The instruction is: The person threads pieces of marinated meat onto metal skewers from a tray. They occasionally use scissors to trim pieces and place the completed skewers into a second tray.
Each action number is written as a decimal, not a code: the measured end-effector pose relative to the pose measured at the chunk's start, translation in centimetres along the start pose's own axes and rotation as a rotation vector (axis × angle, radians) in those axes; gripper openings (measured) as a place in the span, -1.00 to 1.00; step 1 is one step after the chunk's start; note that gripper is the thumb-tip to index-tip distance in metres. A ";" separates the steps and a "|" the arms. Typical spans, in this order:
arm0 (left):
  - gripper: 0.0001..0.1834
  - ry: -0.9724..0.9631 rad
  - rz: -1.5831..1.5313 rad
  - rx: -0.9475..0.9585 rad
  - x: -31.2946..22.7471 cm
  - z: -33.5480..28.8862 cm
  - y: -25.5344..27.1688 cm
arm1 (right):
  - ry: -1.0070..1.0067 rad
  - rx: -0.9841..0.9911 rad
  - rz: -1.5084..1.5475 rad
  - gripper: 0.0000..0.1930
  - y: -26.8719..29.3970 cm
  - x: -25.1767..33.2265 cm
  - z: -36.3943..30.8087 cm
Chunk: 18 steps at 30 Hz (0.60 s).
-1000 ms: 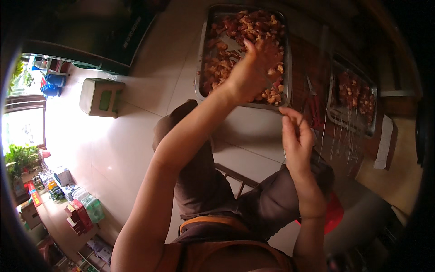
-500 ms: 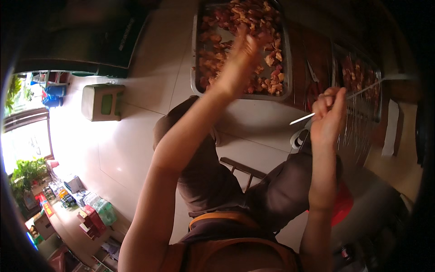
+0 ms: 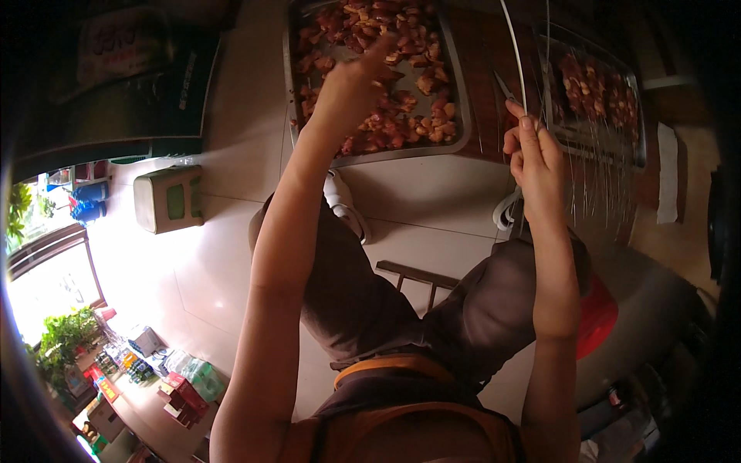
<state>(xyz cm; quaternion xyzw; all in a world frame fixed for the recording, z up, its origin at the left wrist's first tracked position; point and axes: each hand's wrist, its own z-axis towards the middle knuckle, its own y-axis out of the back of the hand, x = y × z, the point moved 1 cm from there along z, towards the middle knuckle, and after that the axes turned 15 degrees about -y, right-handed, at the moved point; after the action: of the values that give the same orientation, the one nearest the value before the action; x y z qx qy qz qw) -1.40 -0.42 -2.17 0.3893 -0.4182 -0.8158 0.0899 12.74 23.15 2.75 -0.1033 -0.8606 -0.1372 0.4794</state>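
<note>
A large metal tray (image 3: 461, 116) holds many pieces of raw, reddish meat (image 3: 394, 127). My left hand (image 3: 351, 89) reaches over it, fingertips at the meat near the middle; shadow and blur hide how the fingers are bent. To the right, my right hand (image 3: 538, 158) is closed around a thin metal skewer (image 3: 515, 42), which points away from me and looks bare along its visible length. Beyond that hand, a smaller metal tray (image 3: 642, 147) holds skewered meat (image 3: 598, 89), the bare skewer ends (image 3: 590, 174) sticking out toward me.
A pair of scissors (image 3: 503, 85) lies between the trays on a dark brown surface. A white strip (image 3: 668, 174) lies at the far right. A small stool (image 3: 166, 201) stands on the tiled floor at left. Something red (image 3: 598, 318) is beside my right knee.
The skewer in my right hand has swung from a slanting position to pointing away from me. My left hand has shifted left over the meat. The whole view has moved slightly.
</note>
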 end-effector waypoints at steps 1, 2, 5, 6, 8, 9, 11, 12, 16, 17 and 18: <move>-0.19 -0.065 -0.012 0.070 -0.5 -0.2 -0.3 | -0.006 -0.016 -0.018 -0.62 0.1 0.0 -0.1; -0.14 -0.062 -0.069 0.107 -0.9 -0.1 -0.3 | -0.002 -0.016 -0.027 -0.62 0.2 -0.1 -0.1; -0.12 -0.014 0.096 0.176 -1.7 -0.4 -0.1 | 0.009 -0.012 -0.048 -0.63 0.4 -0.4 -0.2; -0.13 -0.007 0.122 0.182 -1.6 -0.4 -0.3 | 0.014 -0.008 -0.053 -0.64 0.3 -0.5 -0.3; -0.16 0.012 0.175 0.190 -1.6 -0.8 -0.6 | 0.024 0.024 -0.041 -0.65 0.1 -1.0 -0.5; -0.19 0.018 0.141 0.183 -1.4 -0.9 -0.7 | 0.029 0.051 -0.023 -0.66 -0.2 -1.5 -0.5; -0.26 0.032 0.073 0.157 -0.9 -0.8 -0.6 | 0.071 0.083 -0.049 -0.67 -0.4 -2.1 -0.4; -0.32 0.065 -0.063 0.089 -0.6 -1.0 -0.3 | 0.105 0.087 -0.090 -0.68 -0.4 -2.4 -0.4; -0.50 0.197 -0.654 -0.148 -0.4 -0.8 0.9 | 0.172 0.115 -0.169 -0.71 -0.8 -3.2 -0.4; -0.52 0.231 -0.816 -0.198 -0.6 -0.6 1.2 | 0.200 0.120 -0.187 -0.71 -0.9 -3.2 -0.5; -0.55 0.273 -0.795 -0.210 -0.7 -0.6 1.3 | 0.179 0.119 -0.193 -0.72 -0.9 -3.1 -0.7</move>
<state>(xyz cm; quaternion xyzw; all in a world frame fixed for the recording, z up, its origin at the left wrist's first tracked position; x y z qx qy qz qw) -0.73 -1.30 -1.00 0.6131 -0.1346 -0.7662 -0.1377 14.64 21.92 0.34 0.0211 -0.8268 -0.1400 0.5443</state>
